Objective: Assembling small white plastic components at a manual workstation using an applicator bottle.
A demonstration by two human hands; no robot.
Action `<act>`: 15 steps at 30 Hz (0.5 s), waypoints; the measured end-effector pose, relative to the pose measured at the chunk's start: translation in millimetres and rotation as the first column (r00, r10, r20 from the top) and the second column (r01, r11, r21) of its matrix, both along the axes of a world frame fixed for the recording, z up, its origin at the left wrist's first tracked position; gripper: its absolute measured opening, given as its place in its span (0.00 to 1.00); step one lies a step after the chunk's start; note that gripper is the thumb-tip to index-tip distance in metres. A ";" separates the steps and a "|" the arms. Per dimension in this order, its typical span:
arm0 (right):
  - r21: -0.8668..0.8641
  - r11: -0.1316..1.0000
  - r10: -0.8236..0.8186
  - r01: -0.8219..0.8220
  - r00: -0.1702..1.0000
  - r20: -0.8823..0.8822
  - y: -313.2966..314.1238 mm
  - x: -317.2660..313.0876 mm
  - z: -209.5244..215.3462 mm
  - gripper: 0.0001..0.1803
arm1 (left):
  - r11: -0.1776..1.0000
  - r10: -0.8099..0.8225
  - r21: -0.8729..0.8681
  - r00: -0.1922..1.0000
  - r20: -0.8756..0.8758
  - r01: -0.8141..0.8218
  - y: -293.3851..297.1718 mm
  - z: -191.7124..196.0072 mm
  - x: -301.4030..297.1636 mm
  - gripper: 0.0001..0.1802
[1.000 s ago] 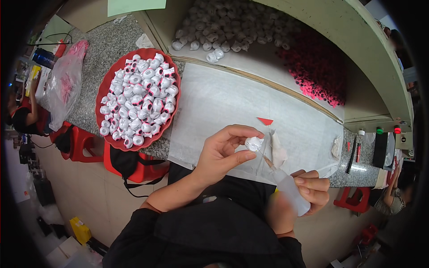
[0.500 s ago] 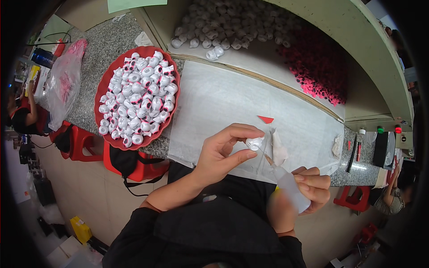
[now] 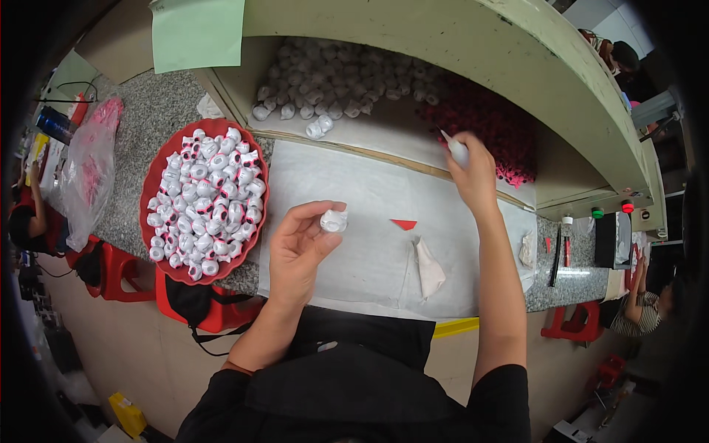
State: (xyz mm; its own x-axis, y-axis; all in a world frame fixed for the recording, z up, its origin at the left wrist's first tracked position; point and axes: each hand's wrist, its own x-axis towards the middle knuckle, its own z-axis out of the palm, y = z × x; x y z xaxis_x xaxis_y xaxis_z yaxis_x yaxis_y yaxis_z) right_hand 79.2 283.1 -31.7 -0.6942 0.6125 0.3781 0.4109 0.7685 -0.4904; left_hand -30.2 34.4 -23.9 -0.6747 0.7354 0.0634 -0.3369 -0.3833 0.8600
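Observation:
My left hand (image 3: 294, 244) pinches a small, rounded white molded piece (image 3: 334, 221) between thumb and fingers above the pale sheet (image 3: 347, 177). Up at the shelf opening, my right hand (image 3: 476, 168) is closed round a white squeeze bottle (image 3: 458, 152) with a thin pointed tip. That tip is close to a heap of small pink-and-black pieces (image 3: 509, 144); whether it touches any cannot be made out. To the left stands a red scalloped tray (image 3: 146, 190) full of white pieces with pink-and-black parts (image 3: 205, 199).
Plain white pieces (image 3: 332, 77) fill the left of the shelf (image 3: 550, 63). A red triangle (image 3: 404, 224) and crumpled white tissue (image 3: 430, 272) lie on the sheet. A plastic bag (image 3: 90, 177) is left of the tray. Red stools (image 3: 580, 325) and other people are farther off.
My right hand has carried the squeeze bottle away from the white piece, up to the shelf's pink heap. My left hand has shifted left, still holding the white piece. The view has moved too.

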 end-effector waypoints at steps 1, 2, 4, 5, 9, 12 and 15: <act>0.008 1.000 -0.006 0.006 1.000 -0.006 16.9 -8.6 -2.8 0.11 | 1.000 0.002 0.000 1.000 -0.004 -0.002 -0.5 1.2 0.1 0.21; 0.185 0.978 0.088 -0.097 0.995 0.054 32.1 -16.2 -5.7 0.12 | 1.000 -0.006 -0.012 1.000 0.006 0.006 -1.6 2.1 -0.4 0.20; 0.350 0.914 0.170 -0.204 0.977 0.127 47.5 -24.5 -6.4 0.13 | 1.000 -0.017 0.013 1.000 0.008 0.017 -3.3 2.6 -1.6 0.20; 0.319 0.919 0.170 -0.233 0.962 0.213 50.6 -27.5 -5.0 0.13 | 0.999 -0.023 0.033 1.000 0.016 0.022 -4.3 2.4 -2.1 0.20; 0.251 0.941 0.171 -0.228 0.958 0.229 34.1 -25.9 6.1 0.10 | 0.999 -0.026 0.029 1.000 0.013 0.026 -4.6 -0.3 -2.5 0.20; -0.222 0.973 0.066 -0.062 0.998 0.012 -7.9 -12.3 25.4 0.06 | 0.998 -0.055 0.022 0.997 0.057 0.054 -0.3 3.1 4.6 0.20; -0.543 0.809 0.023 -0.224 0.936 -0.352 -64.0 18.7 39.7 0.05 | 0.990 -0.133 0.051 0.988 0.084 0.129 5.1 3.5 13.8 0.19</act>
State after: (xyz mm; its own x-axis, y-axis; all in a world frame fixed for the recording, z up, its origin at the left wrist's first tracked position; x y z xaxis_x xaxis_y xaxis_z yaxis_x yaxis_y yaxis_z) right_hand 98.0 219.1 8.0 -0.6838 0.7018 0.1999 0.0784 0.3430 -0.9360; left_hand -16.4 39.5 -20.4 -0.5767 0.8157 0.0441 -0.4595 -0.3686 0.8081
